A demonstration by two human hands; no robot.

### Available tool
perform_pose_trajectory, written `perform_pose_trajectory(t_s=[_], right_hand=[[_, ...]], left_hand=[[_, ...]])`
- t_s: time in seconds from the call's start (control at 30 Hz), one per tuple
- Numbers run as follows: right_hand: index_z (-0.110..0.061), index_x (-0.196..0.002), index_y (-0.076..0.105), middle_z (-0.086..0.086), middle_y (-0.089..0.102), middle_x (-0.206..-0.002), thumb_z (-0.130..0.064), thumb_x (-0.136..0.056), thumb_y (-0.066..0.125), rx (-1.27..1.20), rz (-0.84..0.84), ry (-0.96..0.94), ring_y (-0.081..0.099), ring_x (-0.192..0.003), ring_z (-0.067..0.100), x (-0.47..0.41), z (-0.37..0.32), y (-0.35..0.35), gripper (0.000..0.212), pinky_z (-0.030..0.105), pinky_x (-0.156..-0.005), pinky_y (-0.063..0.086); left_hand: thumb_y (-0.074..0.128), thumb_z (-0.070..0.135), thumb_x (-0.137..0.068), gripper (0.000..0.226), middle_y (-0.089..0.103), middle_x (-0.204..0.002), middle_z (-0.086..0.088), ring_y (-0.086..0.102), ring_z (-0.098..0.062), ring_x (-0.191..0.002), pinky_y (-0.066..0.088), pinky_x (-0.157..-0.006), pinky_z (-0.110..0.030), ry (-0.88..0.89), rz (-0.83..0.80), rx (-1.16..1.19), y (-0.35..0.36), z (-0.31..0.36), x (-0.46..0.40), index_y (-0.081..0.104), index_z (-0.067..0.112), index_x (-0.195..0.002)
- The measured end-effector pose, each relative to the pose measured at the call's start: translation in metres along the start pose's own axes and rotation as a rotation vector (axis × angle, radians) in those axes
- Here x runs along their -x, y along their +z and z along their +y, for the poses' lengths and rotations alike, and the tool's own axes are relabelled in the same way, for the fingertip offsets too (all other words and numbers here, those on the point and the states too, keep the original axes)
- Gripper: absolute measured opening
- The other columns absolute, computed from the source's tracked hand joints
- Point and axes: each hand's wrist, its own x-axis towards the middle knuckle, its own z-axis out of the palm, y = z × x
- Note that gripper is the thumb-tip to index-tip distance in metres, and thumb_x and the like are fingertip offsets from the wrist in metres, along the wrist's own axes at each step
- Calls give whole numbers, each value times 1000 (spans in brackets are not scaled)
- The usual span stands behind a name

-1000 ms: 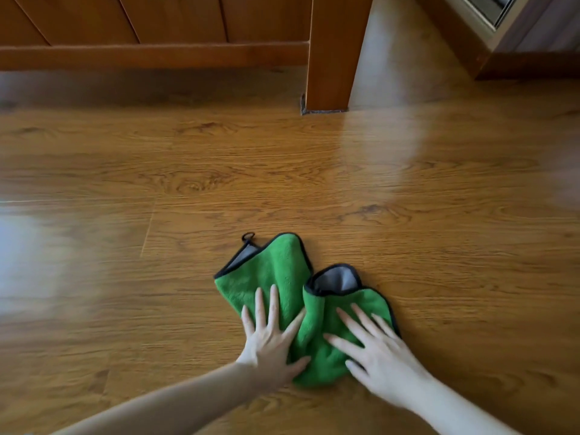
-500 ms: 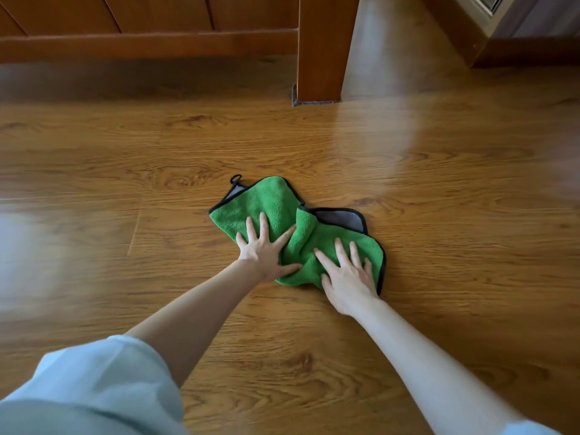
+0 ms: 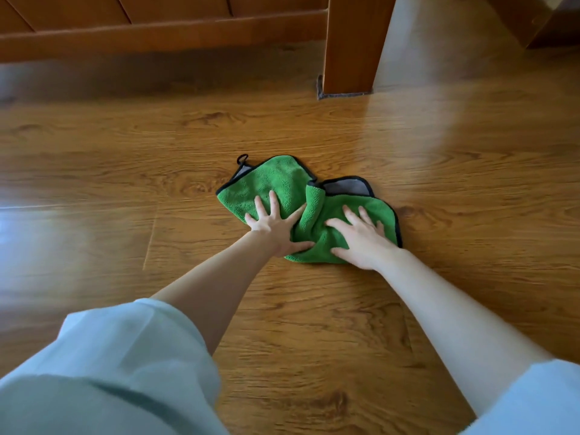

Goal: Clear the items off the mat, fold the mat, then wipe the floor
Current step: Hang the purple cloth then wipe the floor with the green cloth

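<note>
My left hand [image 3: 275,225] and right hand [image 3: 361,238] press flat, fingers spread, on the bunched green microfiber cloth [image 3: 292,186] lying on the glossy wood-plank floor [image 3: 439,171]. Bare planks run wide on both sides, up to a wooden furniture leg [image 3: 354,45] and a low rail [image 3: 157,36] beyond. My pale sleeves [image 3: 103,372] hide the near floor.

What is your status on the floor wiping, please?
Left hand and right hand flat, fingers spread, pressing green cloth. Cloth bunched on wood floor. Furniture leg stands beyond, apart from cloth.
</note>
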Motion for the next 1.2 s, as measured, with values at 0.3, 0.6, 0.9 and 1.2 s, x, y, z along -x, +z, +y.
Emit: perform_pose_trajectory(t_s=[0.3, 0.6, 0.9, 1.2], right_hand=[[-32, -140, 29, 8, 4, -157, -36, -91, 55, -55, 96, 50, -5, -143, 36, -60, -16, -20, 55, 65, -110, 8], [-35, -145, 21, 5, -7, -158, -41, -95, 44, -70, 81, 35, -13, -143, 33, -68, -14, -20, 55, 60, -111, 1], [-22, -148, 23, 11, 7, -157, -32, -98, 40, -34, 341, -96, 0, -145, 25, 11, 15, 27, 53, 40, -117, 3], [-14, -133, 49, 13, 37, -147, -9, -85, 63, -38, 464, -108, 30, -138, 26, 76, 47, 59, 51, 42, -110, 23]], left_hand=[[36, 79, -76, 90, -25, -152, -18, -6, -51, -138, 25, -106, -62, -14, -14, -46, -37, -27, -57, -17, 47, -141], [52, 79, -64, 108, -28, -150, -19, -8, -54, -136, 25, -106, -63, -58, -56, 13, -64, -33, -88, -18, 49, -140], [55, 76, -65, 106, -24, -151, -21, -6, -55, -136, 24, -106, -65, -60, -14, 87, -63, -28, -82, -15, 51, -141], [37, 70, -83, 82, -13, -155, -16, 1, -49, -139, 30, -105, -57, -126, 75, 111, -38, -20, -60, -9, 44, -146]])
